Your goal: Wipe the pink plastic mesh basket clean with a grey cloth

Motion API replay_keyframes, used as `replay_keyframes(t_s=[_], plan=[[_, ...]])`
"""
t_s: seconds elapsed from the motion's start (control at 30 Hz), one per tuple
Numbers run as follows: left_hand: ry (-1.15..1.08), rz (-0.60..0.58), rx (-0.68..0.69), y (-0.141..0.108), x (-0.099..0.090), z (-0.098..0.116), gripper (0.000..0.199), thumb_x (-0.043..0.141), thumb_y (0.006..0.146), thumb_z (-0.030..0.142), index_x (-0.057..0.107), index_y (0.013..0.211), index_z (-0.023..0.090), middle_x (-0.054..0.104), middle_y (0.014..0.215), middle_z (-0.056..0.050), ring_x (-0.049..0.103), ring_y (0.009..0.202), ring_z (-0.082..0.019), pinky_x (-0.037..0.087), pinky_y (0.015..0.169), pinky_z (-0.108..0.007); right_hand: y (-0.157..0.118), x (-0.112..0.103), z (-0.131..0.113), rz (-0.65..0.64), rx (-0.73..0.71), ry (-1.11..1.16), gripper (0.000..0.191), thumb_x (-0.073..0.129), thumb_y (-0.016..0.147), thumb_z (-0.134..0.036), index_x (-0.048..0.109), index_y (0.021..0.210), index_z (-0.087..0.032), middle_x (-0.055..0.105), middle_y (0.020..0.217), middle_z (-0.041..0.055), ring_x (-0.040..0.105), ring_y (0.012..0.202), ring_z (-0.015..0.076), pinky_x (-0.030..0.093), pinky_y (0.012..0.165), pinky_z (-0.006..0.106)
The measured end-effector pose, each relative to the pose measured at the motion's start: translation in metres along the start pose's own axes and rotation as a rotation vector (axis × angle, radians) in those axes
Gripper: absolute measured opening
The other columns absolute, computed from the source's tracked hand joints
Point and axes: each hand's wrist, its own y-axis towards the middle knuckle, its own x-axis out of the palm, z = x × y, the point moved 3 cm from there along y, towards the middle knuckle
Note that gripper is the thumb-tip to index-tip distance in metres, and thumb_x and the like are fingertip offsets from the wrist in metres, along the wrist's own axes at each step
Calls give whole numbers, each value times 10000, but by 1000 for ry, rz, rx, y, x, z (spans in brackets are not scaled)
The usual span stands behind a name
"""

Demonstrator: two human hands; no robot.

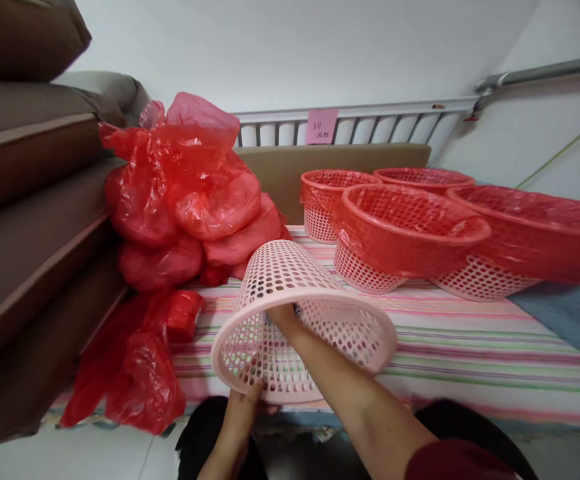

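Note:
A pale pink perforated plastic basket [290, 267] lies tipped on its side on the striped sheet, its open mouth facing me. My left hand [246, 403] grips the lower left of its rim, thumb on the inside. My right hand [281, 313] reaches through the mouth into the basket. A small bluish patch shows beside it, too little to name, and the fingers are mostly hidden. Left of the basket sit a small red roll or packet [184, 317] and a loose red plastic bag [145, 383].
Several baskets lined with red plastic bags, one in front [370, 267], stand at the right. A heap of red bags [185, 193] rises behind the tipped basket. Stacked brown cushions [35, 227] border the left. A white railing [270, 133] bears a pink note [321, 127].

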Motion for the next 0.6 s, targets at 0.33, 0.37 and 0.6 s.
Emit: replay_keyframes(t_s=[0.33,0.37,0.6], plan=[[-86,3,-75,5,0,-4,798,764,713,243,434,1437,179,696,1065,-120,710,748,-230,590,577,-331,-81,-5,-16,-248,49,-269,337,598,787,-184,672,1114,-150,606,1218,142,573,1127,267,433,1002,357],[-78,7,-72,6,-1,-6,805,776,700,258,439,1425,161,706,983,-102,694,688,-211,572,561,-314,-100,-8,-20,-262,21,-262,328,600,778,-180,678,1096,-156,604,1213,134,568,1132,258,422,1013,341],[66,79,59,5,-16,12,785,809,631,371,544,1328,126,742,825,-86,725,728,-284,578,636,-370,-156,-26,-30,-283,-4,-240,325,593,765,-166,681,1077,-195,557,1289,108,514,1216,244,366,1063,316]])
